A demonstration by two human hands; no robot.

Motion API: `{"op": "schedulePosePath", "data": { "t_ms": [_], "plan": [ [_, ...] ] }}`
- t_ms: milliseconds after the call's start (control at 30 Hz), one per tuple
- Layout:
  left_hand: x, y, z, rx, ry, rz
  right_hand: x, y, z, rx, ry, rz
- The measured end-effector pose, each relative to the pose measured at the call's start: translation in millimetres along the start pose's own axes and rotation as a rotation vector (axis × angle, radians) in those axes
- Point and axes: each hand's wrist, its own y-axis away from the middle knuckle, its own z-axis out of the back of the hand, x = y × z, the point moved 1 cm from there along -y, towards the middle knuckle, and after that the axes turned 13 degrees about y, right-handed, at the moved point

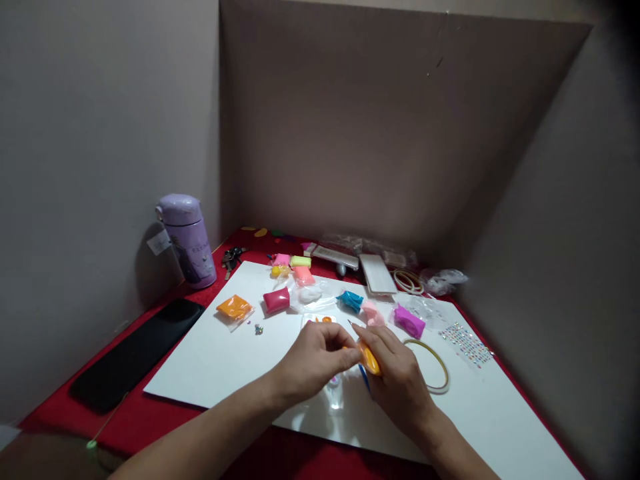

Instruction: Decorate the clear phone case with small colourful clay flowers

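My right hand (397, 370) is closed around a small orange clay packet (370, 360) above the white board. A thin pointed tip (353, 324) pokes out past its fingers; what it belongs to is hidden. Below that hand a blue strip (365, 377) shows, partly covered. My left hand (320, 350) pinches at the packet's left end, with a bit of orange at its fingertips. Beneath the hands lies a clear plastic piece (334, 399) with small coloured parts, mostly hidden. To the right of my right hand rests a gold-edged bangle (445, 367).
Several clay packets lie across the white board (210, 360), among them orange (235, 307), crimson (277, 301), blue (351, 301) and purple (410, 322). A gem sticker sheet (467, 343) is at right. A purple bottle (189, 243), keys (231, 259) and a black phone-like slab (135, 353) stand left.
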Motion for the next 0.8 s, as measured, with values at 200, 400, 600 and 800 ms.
{"op": "schedulePosePath", "data": {
  "t_ms": [200, 400, 600, 800],
  "plan": [
    [-11.0, -3.8, 10.1, 0.029, 0.498, 0.084, -0.6, 1.9, 1.3, 0.032, -0.032, -0.040],
    [-7.3, -6.9, 12.6, 0.038, 0.509, 0.125, 0.4, 0.1, 6.9, -0.015, -0.075, -0.117],
    [-4.8, -10.4, 16.5, -0.030, 0.514, 0.018, -6.1, -1.7, 5.5, 0.146, -0.199, -0.524],
    [-2.4, -13.1, 17.0, -0.067, 0.434, -0.001, -3.7, -4.6, 8.5, 0.205, -0.376, -0.548]
  ]
}}
